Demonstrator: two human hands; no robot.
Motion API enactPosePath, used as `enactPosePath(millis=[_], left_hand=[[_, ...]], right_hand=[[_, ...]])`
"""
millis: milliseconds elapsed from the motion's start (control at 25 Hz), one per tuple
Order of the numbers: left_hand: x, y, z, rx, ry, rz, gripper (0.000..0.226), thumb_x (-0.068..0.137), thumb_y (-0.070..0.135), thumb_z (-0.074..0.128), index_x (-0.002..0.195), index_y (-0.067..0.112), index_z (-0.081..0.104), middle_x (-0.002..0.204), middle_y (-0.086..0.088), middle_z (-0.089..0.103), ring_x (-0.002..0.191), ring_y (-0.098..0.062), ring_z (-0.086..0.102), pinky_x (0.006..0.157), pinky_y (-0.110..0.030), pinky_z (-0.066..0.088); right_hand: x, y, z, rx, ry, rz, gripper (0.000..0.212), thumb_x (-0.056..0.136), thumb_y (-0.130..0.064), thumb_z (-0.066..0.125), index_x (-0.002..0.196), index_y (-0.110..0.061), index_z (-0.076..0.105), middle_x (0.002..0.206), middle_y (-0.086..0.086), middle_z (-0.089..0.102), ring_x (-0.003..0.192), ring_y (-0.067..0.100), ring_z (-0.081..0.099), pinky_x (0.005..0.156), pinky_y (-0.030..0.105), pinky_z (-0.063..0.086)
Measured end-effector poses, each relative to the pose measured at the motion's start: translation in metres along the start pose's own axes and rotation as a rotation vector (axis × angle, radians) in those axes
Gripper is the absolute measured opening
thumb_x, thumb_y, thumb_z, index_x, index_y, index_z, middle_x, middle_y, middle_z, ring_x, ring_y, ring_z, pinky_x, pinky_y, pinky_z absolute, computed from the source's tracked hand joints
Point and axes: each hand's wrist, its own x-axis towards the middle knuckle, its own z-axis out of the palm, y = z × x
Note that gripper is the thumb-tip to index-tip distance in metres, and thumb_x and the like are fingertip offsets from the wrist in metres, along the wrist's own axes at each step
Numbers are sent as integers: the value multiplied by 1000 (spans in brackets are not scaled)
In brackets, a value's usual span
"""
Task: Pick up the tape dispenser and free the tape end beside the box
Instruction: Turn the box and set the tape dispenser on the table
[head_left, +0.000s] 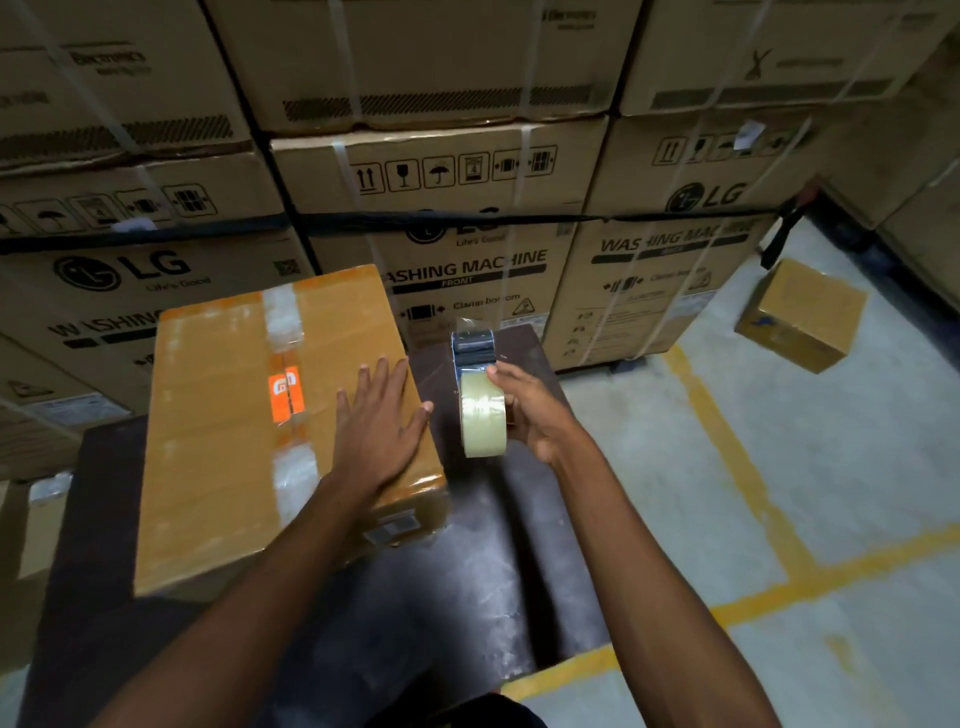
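Note:
A brown cardboard box (228, 415) lies on a dark table (441, 571); clear tape runs along its top seam and an orange sticker sits at the middle. My left hand (376, 426) rests flat on the box's right side, fingers spread. Just right of the box, my right hand (530, 410) holds the tape dispenser (480, 395) upright above the table. Its pale tape roll faces me and its dark blue head points away. A short bit of clear tape sticks up at the head.
Stacked LG washing machine cartons (467, 208) form a wall directly behind the table. A small cardboard box (800, 317) sits on the grey floor at the right. Yellow floor lines (737, 467) run along the right of the table.

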Motion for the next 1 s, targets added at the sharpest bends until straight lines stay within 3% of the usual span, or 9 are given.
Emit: enactPosePath(millis=[240,400,520,640,800,880,1000], left_hand=[[-4,-5,17,124,9,-42,79,103,66,22,169,24,18,180,-5,14,166,-34,13,130,-61,11],[-4,-3,20,154,13,-49,76,106,64,20,170,25,15,180,-4,9,166,-33,9,130,-60,8],[-5,-5,22,163,23,-52,74,107,64,21,171,27,12,180,-2,7,167,-31,7,130,-60,6],[-5,-4,23,168,31,-54,74,107,63,21,171,28,11,180,-1,6,167,-31,6,131,-60,6],[-5,-4,26,163,36,-64,72,109,61,27,171,27,13,180,-1,7,167,-31,6,131,-61,6],[-4,-4,26,160,39,-64,71,109,59,28,171,27,14,180,-1,8,167,-31,7,131,-62,7],[-4,-4,27,149,41,-60,71,109,59,29,171,26,16,180,-2,9,167,-31,7,131,-62,7]], right_hand=[[41,63,-8,-10,41,194,23,95,-44,74,112,-30,69,98,-1,73,92,21,64,73,33,47],[63,101,-8,-20,64,317,43,76,-58,77,107,-28,70,103,8,61,83,20,56,67,30,41],[80,126,-9,-14,99,357,50,73,-60,76,106,-24,70,101,11,60,76,21,56,65,30,39],[80,126,-8,-6,154,366,46,89,-56,75,113,-16,71,101,11,73,88,26,68,75,34,51],[84,121,-1,35,205,316,28,103,-45,65,103,-17,65,94,6,73,78,19,68,68,33,55],[84,119,5,29,224,263,45,98,-52,68,113,-10,66,101,11,74,80,22,70,65,34,57],[107,145,1,-66,242,254,91,69,-83,67,125,-11,63,119,18,76,99,32,76,70,37,62]])
